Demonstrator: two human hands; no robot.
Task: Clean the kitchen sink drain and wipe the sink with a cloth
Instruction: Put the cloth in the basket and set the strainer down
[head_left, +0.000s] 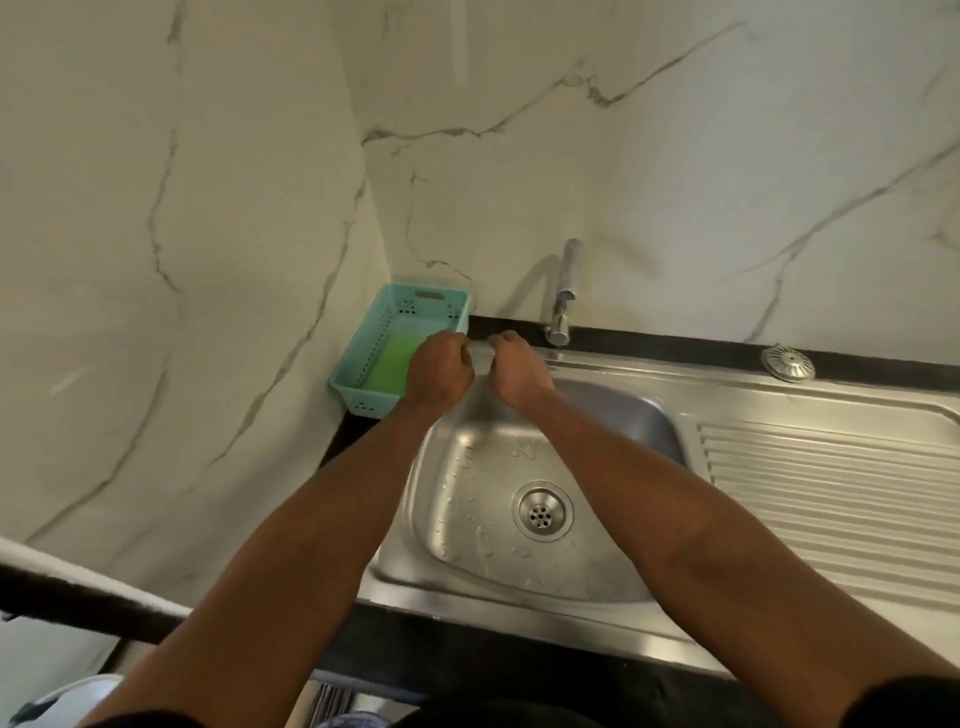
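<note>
The steel sink (597, 582) has a round drain (542, 512) in its wet basin. My left hand (439, 371) and my right hand (519, 374) are close together over the sink's back left corner, fingers curled. Each pinches an edge of a pale grey cloth (481, 359), which stretches between them and blends with the steel. Most of the cloth is hidden behind my hands. A round metal strainer cap (788, 362) lies on the back rim at the right.
A teal plastic basket (363, 332) holding a green sponge (392, 364) stands in the corner just left of my hands. The faucet (563, 291) rises behind them. A ribbed drainboard (831, 478) lies to the right. Marble walls close in the left and back.
</note>
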